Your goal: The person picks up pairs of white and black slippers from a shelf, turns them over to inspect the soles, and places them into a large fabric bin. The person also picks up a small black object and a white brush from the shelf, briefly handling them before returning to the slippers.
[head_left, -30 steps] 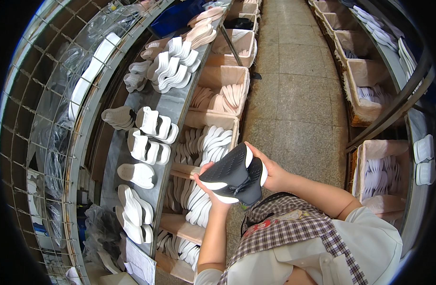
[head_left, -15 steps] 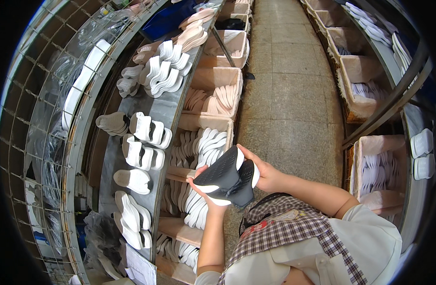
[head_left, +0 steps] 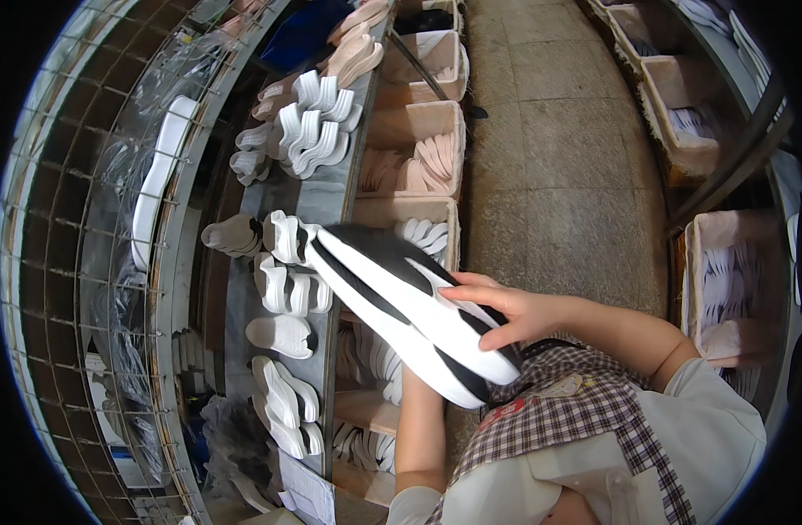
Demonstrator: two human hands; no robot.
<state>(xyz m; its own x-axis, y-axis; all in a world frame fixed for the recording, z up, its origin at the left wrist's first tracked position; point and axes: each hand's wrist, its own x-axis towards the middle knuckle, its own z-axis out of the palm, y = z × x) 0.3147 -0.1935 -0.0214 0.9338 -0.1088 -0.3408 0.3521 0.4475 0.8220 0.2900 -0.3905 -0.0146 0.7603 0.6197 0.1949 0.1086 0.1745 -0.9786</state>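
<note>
Black-and-white soles [head_left: 408, 304], apparently 2 lying side by side, are held to the right of the grey shelf [head_left: 322, 199], slanting with the far end toward it. That end overlaps white soles on the shelf in this view; whether they touch cannot be told. The right hand [head_left: 519, 313] holds the end farther from the shelf, its thumb and fingers spread across the sidewalls, a wide grasp that probably keeps the 2 pieces aligned. The left forearm [head_left: 421, 429] rises on the shelf side and passes behind the soles; the left hand is hidden, so its grip cannot be told, though support from below seems likely.

Toward the shelf's far end, white wavy soles [head_left: 313, 136] overlap closely, presumably to save surface. Toward its near end, flatter white soles [head_left: 281, 394] lie in a small group, perhaps for easy counting. A paper sheet [head_left: 306, 490] hangs beside the shelf's near end, probably for ready reference. Right of the shelf, pink soles [head_left: 436, 164] lean together in a cloth-lined crate [head_left: 410, 122]; the lining presumably protects them from scuffs.
</note>
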